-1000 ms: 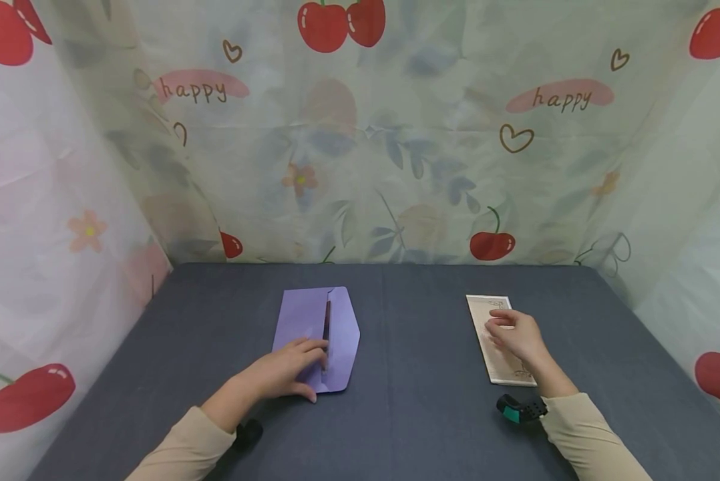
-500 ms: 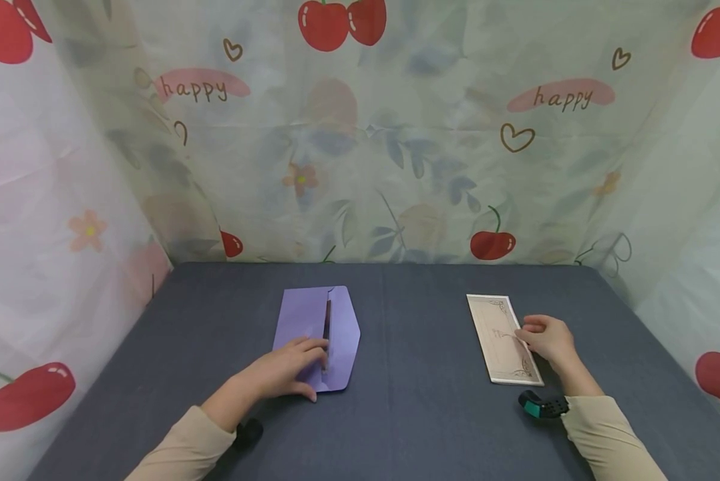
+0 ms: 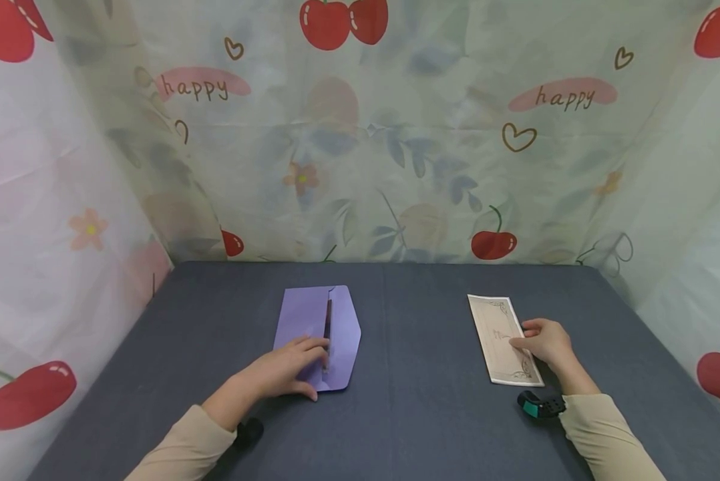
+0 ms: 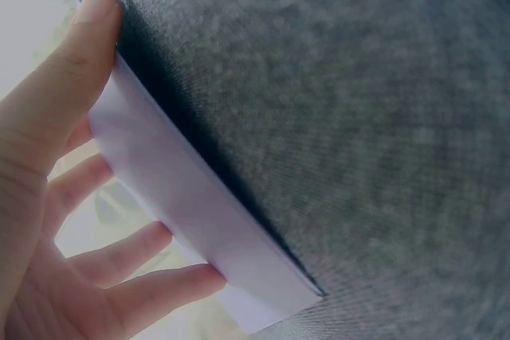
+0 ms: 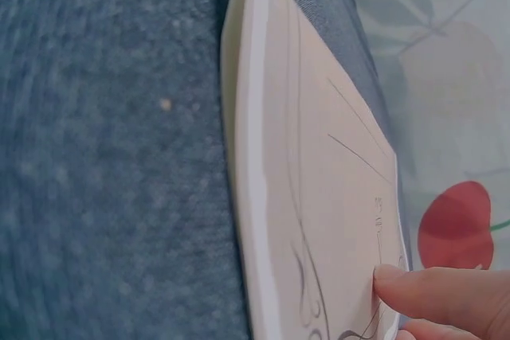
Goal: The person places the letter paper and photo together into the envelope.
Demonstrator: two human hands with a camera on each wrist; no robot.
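A purple envelope lies on the left half of the table, its pointed flap spread toward the right and a narrow dark slit along the fold. My left hand rests on its near part with spread fingers. In the left wrist view the thumb touches the edge of the envelope. On the right lies a long cream card with ornamental corners and faint writing in the middle. My right hand pinches its right edge, thumb on the printed face, other fingers mostly hidden behind.
A dark grey cloth covers the table. Patterned curtains with cherries and the word "happy" enclose the back and both sides. A black and teal wrist device sits at my right cuff, and a dark one at the left.
My right hand moved from over the card to its right edge, and its thumb now lies on the card's face. The left hand and envelope stayed in place.
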